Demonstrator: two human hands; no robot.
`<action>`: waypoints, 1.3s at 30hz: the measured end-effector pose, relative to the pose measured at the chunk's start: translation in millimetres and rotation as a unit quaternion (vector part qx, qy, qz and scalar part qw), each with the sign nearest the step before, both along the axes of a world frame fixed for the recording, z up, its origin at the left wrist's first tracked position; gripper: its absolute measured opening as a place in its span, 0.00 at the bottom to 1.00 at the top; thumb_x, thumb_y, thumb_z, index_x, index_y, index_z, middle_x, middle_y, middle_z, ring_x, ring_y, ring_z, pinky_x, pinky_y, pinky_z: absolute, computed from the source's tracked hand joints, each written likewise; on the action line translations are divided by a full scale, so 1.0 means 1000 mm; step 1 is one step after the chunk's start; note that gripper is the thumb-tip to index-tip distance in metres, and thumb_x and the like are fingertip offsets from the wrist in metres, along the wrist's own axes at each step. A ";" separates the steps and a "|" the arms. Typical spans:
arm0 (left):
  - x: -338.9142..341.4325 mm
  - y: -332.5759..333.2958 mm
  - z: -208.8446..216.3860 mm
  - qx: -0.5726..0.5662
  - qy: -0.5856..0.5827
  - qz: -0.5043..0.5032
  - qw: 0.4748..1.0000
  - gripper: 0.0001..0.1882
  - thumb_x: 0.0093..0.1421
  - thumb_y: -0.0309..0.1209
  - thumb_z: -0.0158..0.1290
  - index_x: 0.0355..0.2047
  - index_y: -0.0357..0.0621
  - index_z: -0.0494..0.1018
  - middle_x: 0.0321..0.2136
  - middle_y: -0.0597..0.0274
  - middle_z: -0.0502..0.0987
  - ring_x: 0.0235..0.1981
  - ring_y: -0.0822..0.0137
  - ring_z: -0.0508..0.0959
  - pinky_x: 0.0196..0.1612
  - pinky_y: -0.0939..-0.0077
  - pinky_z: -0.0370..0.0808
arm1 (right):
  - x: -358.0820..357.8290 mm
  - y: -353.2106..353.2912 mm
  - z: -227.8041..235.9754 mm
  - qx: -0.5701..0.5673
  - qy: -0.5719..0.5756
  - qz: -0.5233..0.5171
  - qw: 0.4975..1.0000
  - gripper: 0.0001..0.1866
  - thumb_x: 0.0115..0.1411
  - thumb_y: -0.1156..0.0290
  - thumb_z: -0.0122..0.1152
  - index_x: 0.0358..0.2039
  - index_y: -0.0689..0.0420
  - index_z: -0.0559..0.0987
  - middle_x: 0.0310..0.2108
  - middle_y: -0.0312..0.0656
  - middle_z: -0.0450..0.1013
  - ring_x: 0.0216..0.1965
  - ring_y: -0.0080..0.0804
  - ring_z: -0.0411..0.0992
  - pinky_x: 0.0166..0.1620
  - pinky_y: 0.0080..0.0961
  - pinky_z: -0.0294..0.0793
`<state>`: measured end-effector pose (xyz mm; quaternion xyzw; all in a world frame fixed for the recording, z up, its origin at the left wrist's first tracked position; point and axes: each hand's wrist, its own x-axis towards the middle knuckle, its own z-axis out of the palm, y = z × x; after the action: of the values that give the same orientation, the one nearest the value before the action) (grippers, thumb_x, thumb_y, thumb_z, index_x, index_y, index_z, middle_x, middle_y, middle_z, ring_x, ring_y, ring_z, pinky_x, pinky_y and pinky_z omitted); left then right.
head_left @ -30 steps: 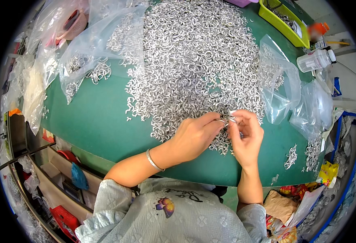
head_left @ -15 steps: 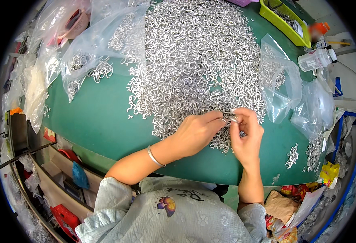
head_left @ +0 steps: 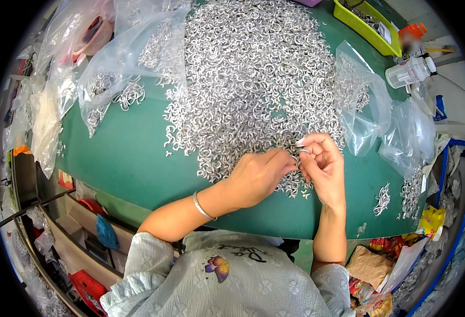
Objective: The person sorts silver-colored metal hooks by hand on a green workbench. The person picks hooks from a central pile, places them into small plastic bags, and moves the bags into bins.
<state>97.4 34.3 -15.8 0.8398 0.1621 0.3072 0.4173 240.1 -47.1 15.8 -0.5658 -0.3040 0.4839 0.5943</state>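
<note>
At twelve o'clock: silvery ring heap (head_left: 243,79).
Left hand (head_left: 259,179), four o'clock: pinched narrow, contents unclear.
Right hand (head_left: 325,170), three o'clock: pinching metal ring (head_left: 305,151).
Fingerwork: ring handling, apparently; next calls for precision.

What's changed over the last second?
Right hand shifted slightly forward, away from the body, with a silver ring in its pinch. Whether anything was picked up or released is unclear. Left hand roughly in place; metal heap and plastic bags unchanged.
</note>
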 end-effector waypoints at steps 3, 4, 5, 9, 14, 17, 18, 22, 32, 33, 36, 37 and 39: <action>0.000 -0.001 0.006 -0.025 0.003 0.023 0.999 0.10 0.50 0.24 0.59 0.32 0.39 0.70 0.25 0.57 0.76 0.17 0.66 0.76 0.18 0.78 0.71 | 0.001 0.000 -0.002 0.001 -0.001 -0.015 1.000 0.13 0.55 0.89 0.46 0.39 0.61 0.69 0.21 0.26 0.61 0.22 0.07 0.56 0.23 0.09 0.52; 0.000 0.000 0.009 -0.031 0.007 0.032 0.999 0.11 0.50 0.24 0.59 0.33 0.39 0.70 0.25 0.57 0.77 0.16 0.68 0.75 0.18 0.78 0.70 | 0.000 0.001 -0.003 0.001 -0.001 -0.015 1.000 0.13 0.55 0.89 0.46 0.39 0.61 0.69 0.21 0.26 0.61 0.22 0.07 0.56 0.23 0.09 0.52; 0.001 0.000 0.009 -0.032 0.003 0.030 0.999 0.11 0.50 0.24 0.59 0.33 0.40 0.71 0.25 0.58 0.77 0.15 0.68 0.74 0.17 0.79 0.69 | 0.000 0.001 -0.003 0.000 0.000 -0.016 1.000 0.13 0.55 0.89 0.46 0.39 0.61 0.69 0.21 0.26 0.61 0.22 0.07 0.56 0.23 0.09 0.52; 0.003 -0.002 0.010 -0.071 -0.019 0.038 0.997 0.10 0.49 0.23 0.59 0.33 0.41 0.74 0.24 0.60 0.78 0.13 0.73 0.71 0.15 0.80 0.66 | -0.001 0.000 -0.003 -0.018 -0.004 -0.014 1.000 0.13 0.55 0.89 0.47 0.39 0.61 0.69 0.21 0.26 0.61 0.22 0.07 0.56 0.23 0.09 0.51; 0.001 0.001 0.023 -0.218 0.021 0.034 0.975 0.09 0.50 0.23 0.59 0.33 0.40 0.77 0.23 0.61 0.78 0.15 0.78 0.69 0.16 0.83 0.64 | -0.001 0.000 -0.004 -0.002 -0.049 -0.035 0.998 0.13 0.55 0.88 0.48 0.39 0.61 0.69 0.21 0.26 0.62 0.23 0.07 0.57 0.24 0.08 0.54; 0.000 0.006 0.018 -0.309 0.027 0.006 0.951 0.08 0.51 0.25 0.59 0.33 0.39 0.78 0.23 0.62 0.79 0.17 0.81 0.69 0.19 0.84 0.65 | -0.001 0.000 -0.004 0.015 -0.059 -0.036 0.997 0.13 0.54 0.88 0.49 0.39 0.61 0.69 0.21 0.26 0.62 0.23 0.07 0.58 0.25 0.08 0.56; 0.000 0.008 0.013 -0.351 0.021 -0.002 0.936 0.07 0.52 0.26 0.58 0.32 0.38 0.78 0.23 0.63 0.78 0.19 0.81 0.70 0.20 0.85 0.66 | -0.001 0.001 -0.004 0.021 -0.060 -0.035 0.997 0.13 0.54 0.88 0.49 0.39 0.61 0.69 0.22 0.26 0.62 0.23 0.07 0.58 0.25 0.08 0.56; 0.001 0.015 0.017 -0.453 0.027 -0.028 0.891 0.06 0.53 0.26 0.57 0.32 0.38 0.78 0.24 0.66 0.79 0.21 0.83 0.70 0.23 0.85 0.67 | -0.004 -0.001 -0.007 0.034 -0.129 -0.051 0.990 0.12 0.52 0.88 0.51 0.37 0.60 0.71 0.21 0.26 0.62 0.22 0.07 0.58 0.23 0.08 0.56; 0.002 -0.003 0.013 -0.303 -0.012 0.046 0.952 0.03 0.54 0.20 0.54 0.30 0.35 0.75 0.31 0.60 0.78 0.31 0.76 0.76 0.34 0.83 0.73 | -0.005 -0.003 -0.014 0.073 -0.223 -0.062 0.970 0.14 0.49 0.87 0.53 0.38 0.61 0.75 0.20 0.29 0.64 0.20 0.09 0.59 0.22 0.08 0.59; 0.002 -0.005 0.012 -0.318 -0.010 0.048 0.947 0.03 0.54 0.20 0.54 0.30 0.34 0.75 0.31 0.60 0.78 0.31 0.76 0.76 0.34 0.82 0.73 | -0.005 -0.003 -0.017 0.079 -0.247 -0.057 0.964 0.15 0.49 0.87 0.53 0.38 0.62 0.75 0.20 0.30 0.65 0.20 0.09 0.59 0.22 0.09 0.59; 0.002 -0.004 0.008 -0.357 -0.026 0.035 0.933 0.03 0.54 0.19 0.53 0.30 0.34 0.73 0.30 0.57 0.78 0.31 0.72 0.77 0.34 0.81 0.73 | -0.008 0.000 -0.019 0.128 -0.315 -0.071 0.938 0.16 0.47 0.87 0.53 0.39 0.63 0.75 0.20 0.33 0.66 0.19 0.11 0.60 0.21 0.10 0.60; 0.002 -0.004 0.006 -0.369 -0.035 0.028 0.928 0.03 0.54 0.18 0.53 0.30 0.34 0.72 0.30 0.56 0.78 0.31 0.71 0.78 0.33 0.81 0.74 | -0.009 0.000 -0.019 0.132 -0.319 -0.076 0.936 0.17 0.47 0.87 0.53 0.40 0.63 0.75 0.20 0.33 0.67 0.19 0.11 0.61 0.20 0.10 0.60; 0.004 -0.004 0.004 -0.210 -0.073 0.039 0.974 0.03 0.54 0.18 0.52 0.30 0.34 0.71 0.29 0.54 0.78 0.28 0.67 0.79 0.30 0.80 0.74 | -0.011 -0.002 -0.018 0.138 -0.325 -0.084 0.932 0.19 0.47 0.87 0.53 0.42 0.63 0.75 0.20 0.34 0.67 0.18 0.12 0.61 0.20 0.11 0.60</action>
<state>101.8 29.9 -11.6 0.7019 0.2246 0.3427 0.5826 228.7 -49.5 -2.3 -0.6280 -0.4958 0.1754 0.5737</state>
